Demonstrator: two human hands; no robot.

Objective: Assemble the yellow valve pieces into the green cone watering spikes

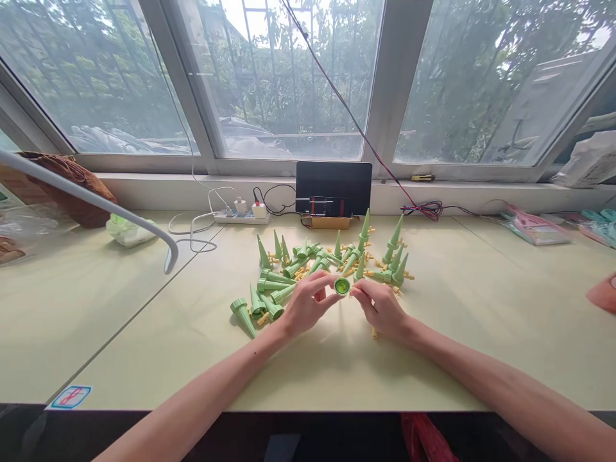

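Observation:
My left hand (312,300) grips a green cone (342,286) between thumb and fingers, its round open end facing me. Close by on the right, my right hand (381,307) is closed in a pinch at the cone's side; a small pale yellow bit shows at its fingertips, mostly hidden. Behind and left of my hands lies a pile of green cones (272,276) with small yellow pieces (262,319) among them. Several cones stand upright, such as one at the right (396,231). Another yellow piece (374,333) lies beneath my right hand.
A dark tablet (333,179) with a phone (325,206) before it stands at the window. A power strip (243,218) with cables is left of it. A white curved arm (96,196) crosses the left. Red-black wires (428,209) and a pink item (536,226) lie back right.

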